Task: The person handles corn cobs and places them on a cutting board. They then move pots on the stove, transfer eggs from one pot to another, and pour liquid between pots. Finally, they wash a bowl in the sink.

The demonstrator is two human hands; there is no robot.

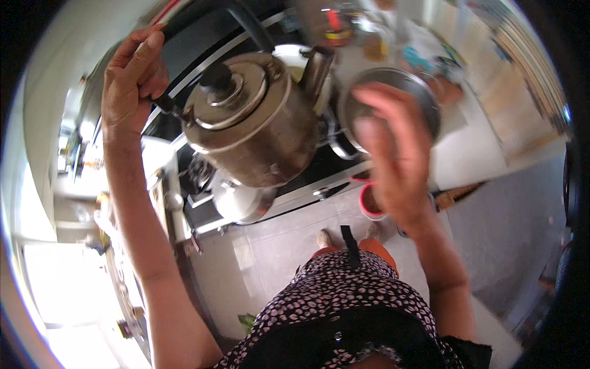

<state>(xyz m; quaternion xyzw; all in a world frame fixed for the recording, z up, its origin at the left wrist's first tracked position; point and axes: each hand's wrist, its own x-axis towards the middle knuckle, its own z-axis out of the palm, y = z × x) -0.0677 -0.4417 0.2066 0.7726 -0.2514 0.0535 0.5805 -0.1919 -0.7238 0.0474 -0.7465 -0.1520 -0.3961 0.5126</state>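
My left hand (133,76) grips the black arched handle (249,25) of a metal kettle (262,147). The kettle is held up over the stove, its spout (318,76) pointing to the right. Its lid, topped by a black knob (215,78), is in place. To the right, my right hand (398,147) is blurred, with fingers apart and nothing seen in it. Behind that hand is a round metal pot (426,94), partly covered by the fingers; whether they touch it I cannot tell. A white vessel (292,51) is partly hidden behind the kettle.
A shiny rounded metal lid or pot (239,200) sits at the near edge of the black stovetop (304,173), close to a burner (199,170). Red-rimmed containers (368,203) stand below the counter's edge. Plastic bags (428,53) lie on the white counter (479,147) at right.
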